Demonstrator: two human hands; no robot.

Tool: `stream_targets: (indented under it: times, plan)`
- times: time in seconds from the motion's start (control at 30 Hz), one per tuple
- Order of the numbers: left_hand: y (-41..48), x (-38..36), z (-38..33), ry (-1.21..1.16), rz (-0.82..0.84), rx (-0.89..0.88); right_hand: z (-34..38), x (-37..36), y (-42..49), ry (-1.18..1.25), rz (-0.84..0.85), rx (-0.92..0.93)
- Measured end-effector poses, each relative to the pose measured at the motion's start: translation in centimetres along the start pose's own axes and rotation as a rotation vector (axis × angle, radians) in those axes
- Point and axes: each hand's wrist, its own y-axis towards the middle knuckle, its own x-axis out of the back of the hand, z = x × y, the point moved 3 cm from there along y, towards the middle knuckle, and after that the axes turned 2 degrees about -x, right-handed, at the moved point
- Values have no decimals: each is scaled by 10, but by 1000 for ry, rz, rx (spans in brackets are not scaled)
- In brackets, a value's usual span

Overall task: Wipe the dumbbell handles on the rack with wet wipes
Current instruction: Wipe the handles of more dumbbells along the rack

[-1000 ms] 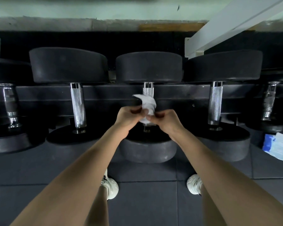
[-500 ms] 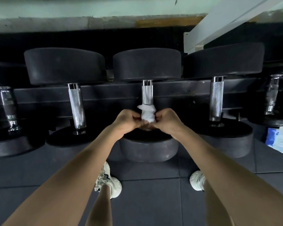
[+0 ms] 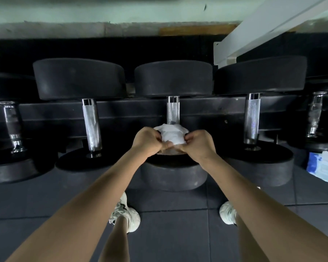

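Soft, limp white wet wipe (image 3: 171, 134), wrapped round the knurled chrome dumbbell handle (image 3: 173, 112) (rigid, judged heavy), is pinched at its edges by left hand (image 3: 147, 141) and right hand (image 3: 199, 143); bare knurling lies above the grip.

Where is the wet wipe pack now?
Head view, far right edge: the wet wipe pack lies on the floor, just right of a large dumbbell.

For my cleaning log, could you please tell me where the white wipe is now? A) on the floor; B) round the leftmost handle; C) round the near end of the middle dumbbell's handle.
C: the left hand and right hand pinch the wipe bunched round the near end of the middle handle, with bare metal showing above it.
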Motion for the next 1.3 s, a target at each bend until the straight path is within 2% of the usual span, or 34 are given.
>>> stream_targets:
  times: [0.1,0.17,0.27,0.33,0.47,0.53,0.63,0.7,0.83,0.97,1.07,1.2,1.3]
  plan:
    - [-22,11,7,-311,-44,73,13,13,-22,214,-27,-33]
    - [-36,27,14,-534,-37,118,27,20,-35,325,14,-70]
    - [-58,59,19,-633,-40,71,53,24,-55,385,60,-70]
    - [-70,80,21,-615,-63,30,70,23,-70,394,46,-35]
    - [-96,117,39,-568,-249,164,98,0,-92,334,1,38]
    - [-108,132,45,-566,-217,76,110,-15,-98,249,-26,37]
    - [-123,150,55,-323,-128,-39,125,-30,-105,93,-93,33]
    - [-127,157,62,-167,-139,-53,135,-33,-108,-10,-126,82]
    - [-125,168,78,-7,-269,-39,141,-46,-101,124,-28,43]
    - [-109,167,100,-65,-340,40,138,-64,-83,270,-7,35]
    - [-95,163,113,-234,-307,142,134,-75,-67,354,-57,31]
    - [-72,169,121,-443,-292,157,141,-90,-39,410,-137,17]
    - [-48,177,134,-296,-370,138,153,-112,-23,337,-176,-8]
